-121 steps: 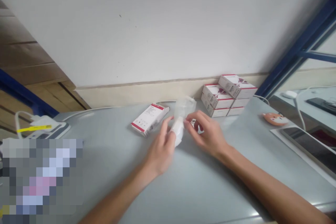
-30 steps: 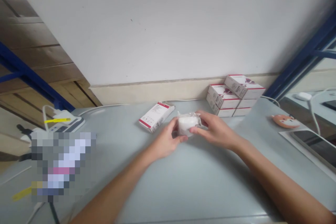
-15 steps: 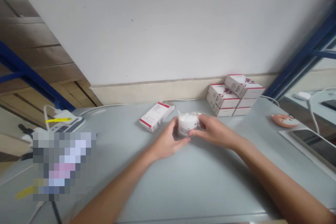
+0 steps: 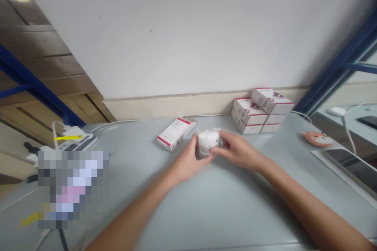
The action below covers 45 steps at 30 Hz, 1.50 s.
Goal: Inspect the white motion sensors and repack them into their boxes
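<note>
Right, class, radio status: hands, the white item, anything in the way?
Left hand and right hand gripping the white item. Item in clear plastic wrap. Nothing seen in the way; red-and-white box lies beyond left hand.

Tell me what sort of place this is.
Probably a desk or workbench in an office or workroom: a grey tabletop against a wall, with stacked white-and-red boxes and a power strip on it.
</note>
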Each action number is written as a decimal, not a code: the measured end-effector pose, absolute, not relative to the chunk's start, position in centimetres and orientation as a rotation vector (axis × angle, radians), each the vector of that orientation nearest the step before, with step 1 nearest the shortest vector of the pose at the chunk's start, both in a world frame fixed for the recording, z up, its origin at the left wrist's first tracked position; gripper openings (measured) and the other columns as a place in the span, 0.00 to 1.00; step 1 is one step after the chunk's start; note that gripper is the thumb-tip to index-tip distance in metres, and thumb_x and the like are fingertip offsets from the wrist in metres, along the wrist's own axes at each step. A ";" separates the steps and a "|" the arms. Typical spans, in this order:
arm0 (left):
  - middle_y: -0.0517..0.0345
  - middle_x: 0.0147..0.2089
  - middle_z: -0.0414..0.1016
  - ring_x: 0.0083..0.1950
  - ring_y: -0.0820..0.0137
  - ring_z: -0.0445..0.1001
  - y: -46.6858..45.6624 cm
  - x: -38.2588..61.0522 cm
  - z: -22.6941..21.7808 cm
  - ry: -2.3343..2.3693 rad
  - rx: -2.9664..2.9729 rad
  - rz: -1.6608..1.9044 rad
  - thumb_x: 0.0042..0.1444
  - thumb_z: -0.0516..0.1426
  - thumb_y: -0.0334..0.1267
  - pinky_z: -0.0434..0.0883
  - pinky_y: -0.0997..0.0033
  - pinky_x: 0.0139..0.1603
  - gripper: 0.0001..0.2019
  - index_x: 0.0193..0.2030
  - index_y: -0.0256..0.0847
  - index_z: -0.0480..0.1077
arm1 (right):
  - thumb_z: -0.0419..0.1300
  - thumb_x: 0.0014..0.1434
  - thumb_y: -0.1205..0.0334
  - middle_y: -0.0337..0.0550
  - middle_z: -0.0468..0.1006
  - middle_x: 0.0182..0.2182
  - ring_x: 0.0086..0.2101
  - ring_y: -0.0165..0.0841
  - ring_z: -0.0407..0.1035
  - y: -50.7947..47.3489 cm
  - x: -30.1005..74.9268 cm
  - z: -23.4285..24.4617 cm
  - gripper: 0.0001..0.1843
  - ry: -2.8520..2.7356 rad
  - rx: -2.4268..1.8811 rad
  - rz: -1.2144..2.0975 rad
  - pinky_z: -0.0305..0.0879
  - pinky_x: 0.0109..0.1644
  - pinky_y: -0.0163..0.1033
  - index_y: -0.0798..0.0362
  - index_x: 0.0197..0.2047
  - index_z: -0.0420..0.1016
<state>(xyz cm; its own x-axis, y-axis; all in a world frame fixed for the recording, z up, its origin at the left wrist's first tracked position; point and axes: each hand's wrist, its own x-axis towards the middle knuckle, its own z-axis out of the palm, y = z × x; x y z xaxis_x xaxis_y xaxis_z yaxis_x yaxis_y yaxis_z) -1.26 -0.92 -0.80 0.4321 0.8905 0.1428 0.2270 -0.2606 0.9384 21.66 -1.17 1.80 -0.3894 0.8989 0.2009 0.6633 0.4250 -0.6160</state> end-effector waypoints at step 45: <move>0.51 0.63 0.78 0.64 0.59 0.76 -1.0 -0.1 2.0 0.728 0.814 1.380 0.59 0.71 0.39 0.73 0.57 0.63 0.31 0.67 0.50 0.67 | 0.56 0.71 0.38 0.43 0.81 0.43 0.37 0.38 0.77 -2.6 19.2 2.4 0.26 -1.420 -0.975 1.486 0.70 0.44 0.45 0.44 0.64 0.62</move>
<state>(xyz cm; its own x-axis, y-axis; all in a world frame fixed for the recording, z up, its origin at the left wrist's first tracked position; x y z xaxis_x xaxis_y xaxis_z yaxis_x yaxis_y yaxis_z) -0.12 -0.96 1.95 0.0661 0.9975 0.0250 -0.5429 0.0149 0.8397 19.25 -2.58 2.36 -0.3445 0.9386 0.0150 -0.0576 -0.0052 -0.9983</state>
